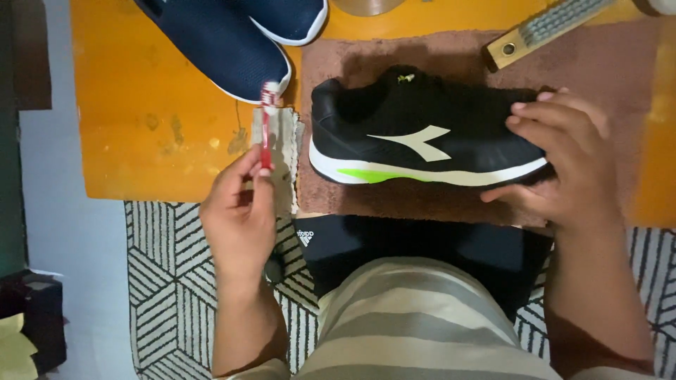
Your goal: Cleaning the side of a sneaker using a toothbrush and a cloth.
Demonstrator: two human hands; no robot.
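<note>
Head view, left arm: the bare forearm rises from the lower edge of the picture, wrist bent slightly inward.
Left hand (239, 211): closed in a pinch, thumb and fingers gripping the lower end of a red toothbrush (266, 130).
Toothbrush: held upright, its white-bristled head above the fingertips, just beside the toe of a navy shoe (225, 46).
Cloth: a small pale rag (285, 151) lies right behind the brush, partly on the orange table (141, 127).
Right arm: the forearm comes up along the right side, hand turned palm-inward.
Right hand (563, 165): half curled, fingers draped over the top of the toe of a black shoe (415, 134), thumb beneath against the white sole, gripping it.
Black shoe: lies on its side on a brown towel (394, 204), stretching from the right hand toward the left hand.
Beyond the right hand: a wooden-handled brush (542, 32) rests at the towel's far edge.
</note>
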